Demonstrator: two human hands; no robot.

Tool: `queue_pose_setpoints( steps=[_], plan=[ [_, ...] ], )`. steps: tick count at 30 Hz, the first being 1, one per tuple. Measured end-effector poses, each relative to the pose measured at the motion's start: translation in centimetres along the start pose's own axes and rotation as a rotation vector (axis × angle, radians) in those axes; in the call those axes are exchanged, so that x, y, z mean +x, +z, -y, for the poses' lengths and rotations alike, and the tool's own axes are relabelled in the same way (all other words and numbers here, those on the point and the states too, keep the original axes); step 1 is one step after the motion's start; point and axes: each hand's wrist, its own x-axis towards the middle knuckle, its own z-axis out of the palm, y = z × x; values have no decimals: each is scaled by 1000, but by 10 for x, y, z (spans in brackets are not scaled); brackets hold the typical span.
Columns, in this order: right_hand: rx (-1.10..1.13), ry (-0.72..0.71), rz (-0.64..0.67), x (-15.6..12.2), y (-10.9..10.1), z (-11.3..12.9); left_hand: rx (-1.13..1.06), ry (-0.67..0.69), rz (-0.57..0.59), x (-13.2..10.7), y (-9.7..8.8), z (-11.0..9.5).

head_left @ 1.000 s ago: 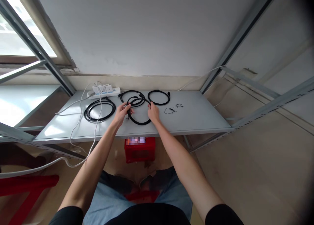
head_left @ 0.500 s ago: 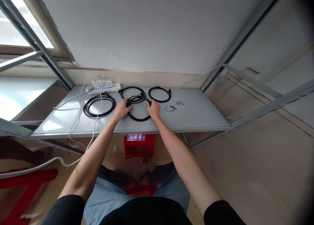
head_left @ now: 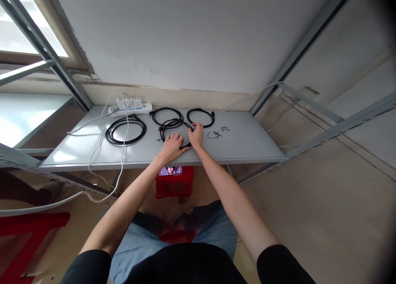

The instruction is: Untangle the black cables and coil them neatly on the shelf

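A black cable wound in a loop lies near the middle of the metal shelf, overlapping another coiled black cable behind it. My left hand rests over the front of the nearer loop, fingers spread and thumb stretched to the right. At that loop's right side, my right hand has its fingers closed around the cable. Part of the front of the loop is hidden under both hands. A small dark tie end sticks out at its left.
Other coiled black cables lie at the left and back right. Thin black ties are to the right. A white power strip with chargers and white cords sits at the back left. Below the shelf stands a red stool.
My left hand has let go of the loop's left side and moved right and towards me onto its front. My right hand stays at the right side.
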Motion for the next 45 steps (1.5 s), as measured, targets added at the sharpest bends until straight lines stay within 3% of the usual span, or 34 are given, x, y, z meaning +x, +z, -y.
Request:
queue_pose_setpoints(
  steps=[5,11,15,19,21,23,26,32,36,41,45],
  plan=[
    [1,-89,19,-8,-6,7,25,149,71,3,-4,18],
    [91,-245,57,-34,-28,7,-20,117,29,1,0,19],
    [22,-293,12,-34,-70,-28,-28,31,23,2,-1,15],
    [-81,-141,-101,-1,-114,-81,-2,-33,80,1,-6,12],
    [-114,-104,-27,12,-129,-101,15,-34,106,0,-8,12],
    [-147,-161,96,17,-136,-111,30,-26,121,-1,-10,11],
    [-246,-299,234,15,-136,-113,68,-22,132,-1,-11,11],
    [-398,-370,281,17,-121,-104,137,-35,120,-1,-13,7],
    [-419,-431,358,23,-121,-97,198,-56,78,-3,-13,5],
    [-277,-467,225,24,-125,-73,211,-90,90,-2,-13,4],
    [17,-407,93,19,-111,-43,184,-107,100,-2,-13,2]
  ],
)
